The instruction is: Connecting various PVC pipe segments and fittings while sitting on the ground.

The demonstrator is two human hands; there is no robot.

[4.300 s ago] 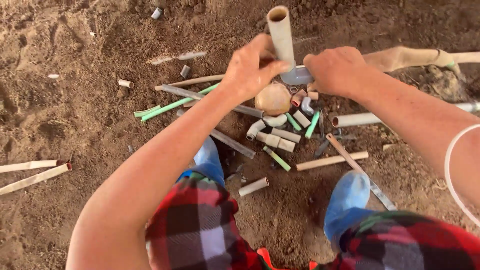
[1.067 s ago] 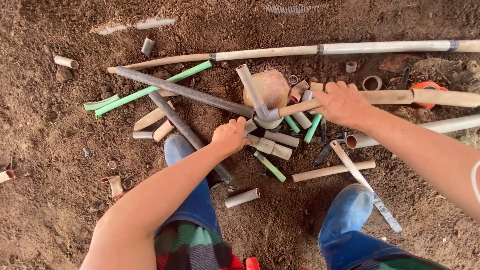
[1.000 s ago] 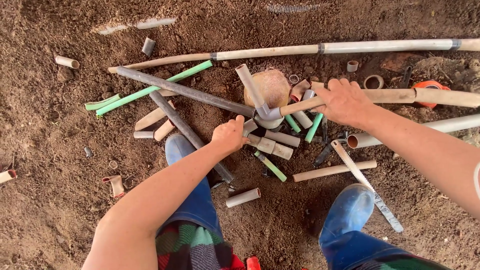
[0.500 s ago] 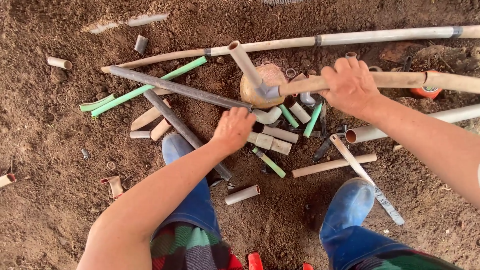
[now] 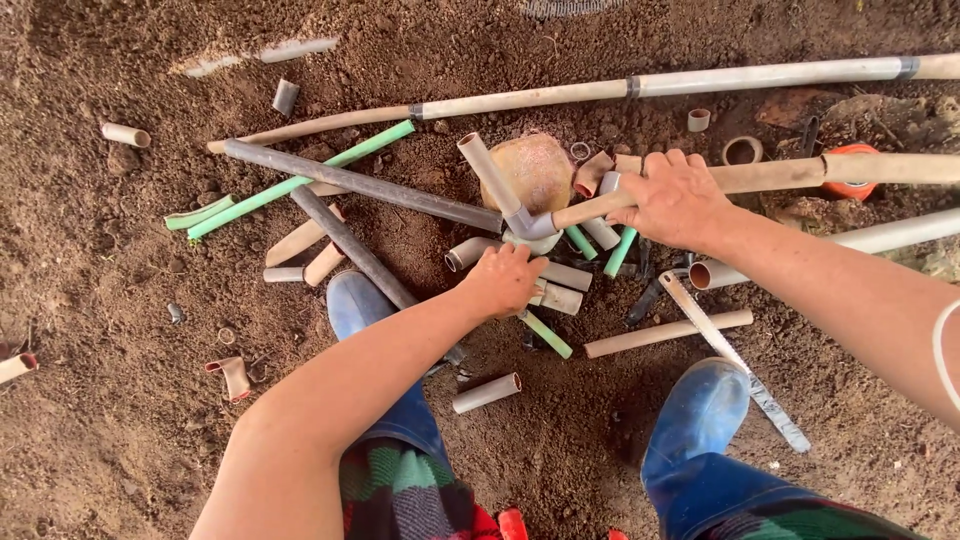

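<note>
My right hand (image 5: 675, 200) grips a long tan pipe (image 5: 780, 175) that runs off to the right. That pipe ends in a grey elbow fitting (image 5: 530, 222), from which a short tan pipe (image 5: 488, 170) sticks up and to the left. My left hand (image 5: 505, 280) rests fingers-down on a heap of short pipe pieces (image 5: 565, 275) just below the elbow; whether it grasps one is unclear. A round tan stone (image 5: 535, 170) lies behind the elbow.
On the dirt lie two dark grey pipes (image 5: 360, 185), green pipes (image 5: 300, 180), a long jointed tan pipe (image 5: 650, 85), an orange-rimmed fitting (image 5: 850, 188), a hacksaw blade (image 5: 735, 360) and scattered offcuts (image 5: 485, 392). My blue boots (image 5: 700, 415) stand either side.
My right hand has raised the long pipe and swung the elbow so the short pipe points up and left. My left hand slid down from the elbow onto the heap of short pieces.
</note>
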